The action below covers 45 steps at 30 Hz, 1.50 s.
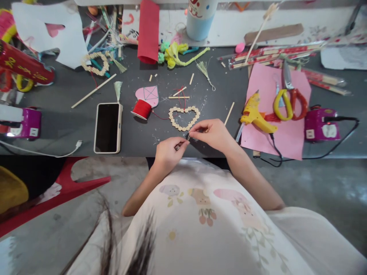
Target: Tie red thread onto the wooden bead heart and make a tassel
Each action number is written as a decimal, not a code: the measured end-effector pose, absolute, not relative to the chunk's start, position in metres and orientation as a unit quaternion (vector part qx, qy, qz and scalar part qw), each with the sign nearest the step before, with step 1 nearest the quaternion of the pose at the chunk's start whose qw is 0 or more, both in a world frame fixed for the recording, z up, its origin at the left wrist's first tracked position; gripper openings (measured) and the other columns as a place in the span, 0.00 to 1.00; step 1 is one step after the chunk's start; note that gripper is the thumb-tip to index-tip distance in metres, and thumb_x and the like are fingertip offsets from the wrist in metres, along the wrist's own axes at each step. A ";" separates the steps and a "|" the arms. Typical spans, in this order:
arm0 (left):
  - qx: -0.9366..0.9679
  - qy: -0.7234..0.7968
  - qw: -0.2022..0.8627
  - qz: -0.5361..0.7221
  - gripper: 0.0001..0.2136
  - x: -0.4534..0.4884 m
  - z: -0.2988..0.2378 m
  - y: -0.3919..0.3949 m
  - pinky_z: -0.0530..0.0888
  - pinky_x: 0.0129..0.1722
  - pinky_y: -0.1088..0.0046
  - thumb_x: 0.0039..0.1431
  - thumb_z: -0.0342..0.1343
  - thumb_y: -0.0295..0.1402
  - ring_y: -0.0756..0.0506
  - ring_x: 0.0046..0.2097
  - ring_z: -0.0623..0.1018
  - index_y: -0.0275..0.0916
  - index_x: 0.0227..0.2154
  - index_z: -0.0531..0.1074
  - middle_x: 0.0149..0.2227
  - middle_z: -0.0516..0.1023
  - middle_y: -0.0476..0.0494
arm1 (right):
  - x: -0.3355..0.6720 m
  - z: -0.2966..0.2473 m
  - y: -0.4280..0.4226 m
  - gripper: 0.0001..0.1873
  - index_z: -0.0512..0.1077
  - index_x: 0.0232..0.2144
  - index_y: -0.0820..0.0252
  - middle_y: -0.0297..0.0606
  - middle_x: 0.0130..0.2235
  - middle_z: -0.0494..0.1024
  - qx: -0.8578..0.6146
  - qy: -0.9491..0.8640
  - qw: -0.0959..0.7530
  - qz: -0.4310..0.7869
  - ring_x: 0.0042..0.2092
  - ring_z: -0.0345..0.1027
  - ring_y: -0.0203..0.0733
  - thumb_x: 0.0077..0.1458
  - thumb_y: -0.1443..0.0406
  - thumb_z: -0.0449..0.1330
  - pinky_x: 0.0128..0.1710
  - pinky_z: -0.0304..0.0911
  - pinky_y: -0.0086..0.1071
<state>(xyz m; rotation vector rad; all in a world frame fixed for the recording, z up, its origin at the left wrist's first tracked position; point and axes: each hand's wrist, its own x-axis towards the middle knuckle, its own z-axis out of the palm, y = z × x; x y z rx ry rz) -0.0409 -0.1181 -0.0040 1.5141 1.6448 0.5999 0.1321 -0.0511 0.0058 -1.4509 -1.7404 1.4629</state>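
My left hand (169,152) is closed in a pinch at the table's front edge. My right hand (212,134) pinches too, its fingertips almost meeting the left ones. Between both sets of fingertips is a thin pale strip (189,136), too small to name for sure. Just beyond the fingers lies a heart-shaped frame (174,122) of small pale wooden pieces, with red thread at its top. A spool of red thread (142,109) and a pink card heart (150,95) wound with dark thread lie to its left. Short wooden sticks (179,97) lie behind it.
A phone (107,128) lies left. On the right, pink paper (289,143) carries a yellow glue gun (256,114) and scissors (287,95); the gun's cord hangs over the edge. A cup (200,23), a red paper tube (148,32) and craft scraps stand behind.
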 end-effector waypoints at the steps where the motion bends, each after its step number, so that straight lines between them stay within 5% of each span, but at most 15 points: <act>1: 0.610 0.651 0.389 0.231 0.09 -0.040 -0.003 -0.117 0.69 0.31 0.77 0.59 0.55 0.38 0.51 0.29 0.76 0.41 0.33 0.79 0.29 0.81 0.49 | 0.133 0.006 -0.050 0.07 0.80 0.28 0.61 0.34 0.28 0.80 -0.521 -0.626 0.224 0.534 0.30 0.70 0.34 0.46 0.64 0.64 0.30 0.62 0.27; 11: 0.628 0.647 0.380 0.206 0.09 -0.033 -0.002 -0.115 0.67 0.30 0.77 0.59 0.55 0.37 0.51 0.28 0.75 0.41 0.33 0.79 0.29 0.81 0.49 | 0.143 0.009 -0.048 0.07 0.81 0.30 0.59 0.35 0.30 0.82 -0.514 -0.624 0.189 0.557 0.31 0.72 0.37 0.47 0.64 0.63 0.33 0.64 0.29; 36: 0.687 0.656 0.280 0.142 0.12 -0.030 0.002 -0.114 0.65 0.33 0.74 0.63 0.53 0.40 0.48 0.37 0.76 0.42 0.38 0.80 0.34 0.80 0.46 | 0.137 0.009 -0.032 0.10 0.78 0.32 0.60 0.38 0.34 0.80 -0.514 -0.768 0.118 0.363 0.34 0.68 0.38 0.57 0.61 0.58 0.33 0.53 0.31; 45: 0.682 0.671 0.271 0.106 0.19 -0.030 0.001 -0.115 0.57 0.27 0.73 0.62 0.51 0.46 0.50 0.28 0.70 0.39 0.23 0.74 0.25 0.73 0.47 | 0.130 0.007 -0.024 0.11 0.78 0.31 0.60 0.36 0.32 0.79 -0.513 -0.777 0.111 0.348 0.32 0.66 0.37 0.56 0.60 0.59 0.32 0.51 0.31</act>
